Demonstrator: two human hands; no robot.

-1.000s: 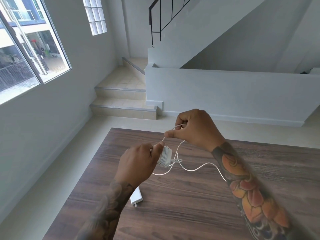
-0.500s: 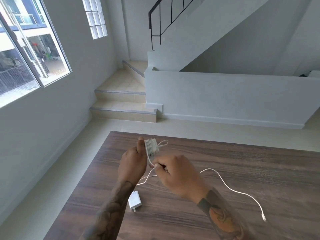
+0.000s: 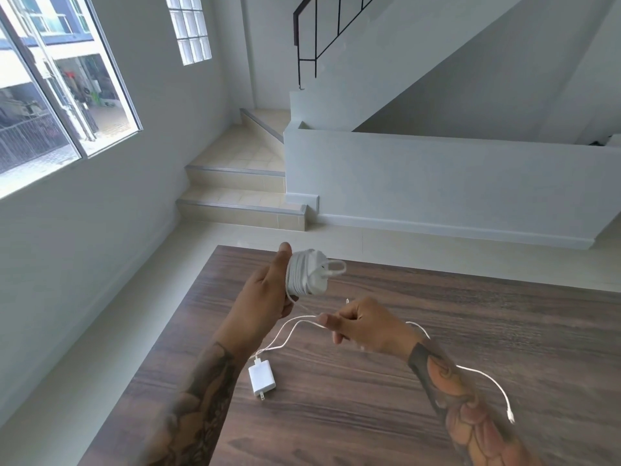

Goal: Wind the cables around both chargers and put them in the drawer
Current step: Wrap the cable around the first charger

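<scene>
Head cam looks down on a big dark wood table [image 3: 437, 381] filling the lower half of the frame, with a pale staircase [image 3: 242, 183] up top and a window [image 3: 60, 95] at upper left. Left hand [image 3: 265, 297], around center frame, is raised above the table and grips a white charger [image 3: 307, 275] with most of its cable coiled round it, thumb pointing up along the block's left side; a small loop sticks out to the right. Right hand [image 3: 366, 327], just lower right of it, has its fingers curled and pinches the loose white cable [image 3: 484, 373], which trails off behind the forearm to a plug end at lower right. Second charger [image 3: 262, 380] lies flat on the table below the hands, its own thin cable running up toward them. No drawer in shot.
</scene>
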